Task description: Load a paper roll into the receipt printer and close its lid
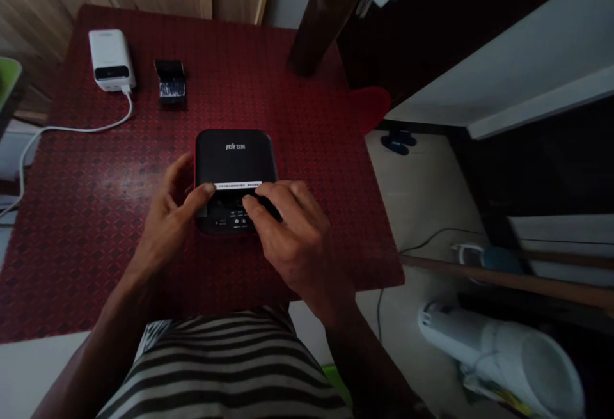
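Note:
A black device with rounded corners lies flat on the table in front of me, with a light logo on its upper face and a row of small printed symbols along its near edge. It looks like a small digital scale. Across its middle runs a white printed strip. My left hand grips the device's left side, its thumb on top at the strip's left end. At the strip's right end, my right hand has thumb and forefinger pinched close over the dark band. Anything between those fingertips is hidden.
A white power bank with a white cable sits at the table's far left. Beside it is a small black folded item. A dark brown post-like object rises at the far edge. A red stool stands beyond the right edge.

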`<state>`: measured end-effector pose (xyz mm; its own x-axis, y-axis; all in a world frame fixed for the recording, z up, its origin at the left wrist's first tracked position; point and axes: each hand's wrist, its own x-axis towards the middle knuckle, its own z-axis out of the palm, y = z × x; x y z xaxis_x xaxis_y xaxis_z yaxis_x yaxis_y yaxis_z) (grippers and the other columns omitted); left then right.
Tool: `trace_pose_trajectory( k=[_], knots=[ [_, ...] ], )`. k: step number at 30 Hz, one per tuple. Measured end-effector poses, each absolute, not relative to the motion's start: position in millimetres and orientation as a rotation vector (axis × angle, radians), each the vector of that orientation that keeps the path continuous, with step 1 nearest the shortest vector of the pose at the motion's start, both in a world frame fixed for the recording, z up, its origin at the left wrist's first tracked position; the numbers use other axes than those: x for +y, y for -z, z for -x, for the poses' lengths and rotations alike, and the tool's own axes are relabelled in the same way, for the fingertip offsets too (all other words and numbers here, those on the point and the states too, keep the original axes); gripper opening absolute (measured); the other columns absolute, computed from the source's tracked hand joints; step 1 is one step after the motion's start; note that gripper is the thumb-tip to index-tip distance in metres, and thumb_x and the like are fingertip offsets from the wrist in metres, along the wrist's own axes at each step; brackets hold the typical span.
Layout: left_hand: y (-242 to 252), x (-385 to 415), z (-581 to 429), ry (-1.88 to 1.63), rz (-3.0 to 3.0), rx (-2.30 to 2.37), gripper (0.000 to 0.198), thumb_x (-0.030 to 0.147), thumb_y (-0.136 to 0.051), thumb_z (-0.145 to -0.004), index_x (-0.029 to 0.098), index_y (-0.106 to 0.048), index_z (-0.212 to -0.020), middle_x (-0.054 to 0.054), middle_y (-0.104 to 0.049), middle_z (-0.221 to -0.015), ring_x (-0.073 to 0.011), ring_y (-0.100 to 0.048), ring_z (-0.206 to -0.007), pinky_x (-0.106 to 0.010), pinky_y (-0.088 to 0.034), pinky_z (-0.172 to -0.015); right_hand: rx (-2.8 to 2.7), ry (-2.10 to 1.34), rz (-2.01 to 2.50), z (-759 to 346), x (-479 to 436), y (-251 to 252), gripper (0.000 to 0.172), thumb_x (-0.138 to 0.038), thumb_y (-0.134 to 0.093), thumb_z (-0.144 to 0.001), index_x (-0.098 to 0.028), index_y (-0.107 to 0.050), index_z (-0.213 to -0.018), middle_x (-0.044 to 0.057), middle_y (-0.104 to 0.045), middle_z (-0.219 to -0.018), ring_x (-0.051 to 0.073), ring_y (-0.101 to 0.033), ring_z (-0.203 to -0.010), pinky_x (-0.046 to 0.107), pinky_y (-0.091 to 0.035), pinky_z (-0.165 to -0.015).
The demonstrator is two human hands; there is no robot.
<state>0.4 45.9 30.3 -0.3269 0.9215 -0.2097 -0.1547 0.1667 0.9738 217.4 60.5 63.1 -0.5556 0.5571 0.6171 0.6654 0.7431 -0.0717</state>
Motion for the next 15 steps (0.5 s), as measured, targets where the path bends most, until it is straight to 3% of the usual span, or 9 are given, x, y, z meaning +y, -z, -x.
trace_pose_trajectory(
  k=[5, 8, 15],
  knots=[
    [-34, 42, -2, -1.285, -0.761, 1.381, 0.063, 0.049, -0.100, -0.087, 0.024, -0.083, -0.142, -0.011, -0.085, -0.151, -0.0429, -0.072, -0.158, -0.057, -0.060, -0.134, -2.279, 0.011, 0.965, -223, 65, -62, 0.021, -0.013, -0.071, -0.119, -0.019, -0.091, -0.120, 0.015, -0.091, -0.148, 0.032, -0.084, -0.142, 0.050, -0.069, -0.119],
    [-35, 44, -3, -1.297, -0.722, 1.382, 0.063, 0.047, -0.102, -0.083, 0.024, -0.084, -0.139, -0.010, -0.086, -0.149, -0.0434, -0.072, -0.158, -0.058, -0.060, -0.134, -2.299, -0.124, 0.956, -227, 68, -63, 0.022, -0.017, -0.069, -0.122, -0.018, -0.090, -0.127, 0.014, -0.092, -0.147, 0.029, -0.086, -0.143, 0.048, -0.067, -0.127],
    [-32, 44, -3, -1.304, -0.739, 1.394, 0.064, 0.045, -0.100, -0.086, 0.023, -0.083, -0.144, -0.011, -0.087, -0.148, -0.0429, -0.075, -0.154, -0.057, -0.062, -0.131, -2.308, -0.200, 0.962, -230, 67, -61, 0.021, -0.019, -0.067, -0.123, -0.014, -0.087, -0.127, 0.015, -0.092, -0.147, 0.029, -0.086, -0.145, 0.046, -0.065, -0.131]
  ],
)
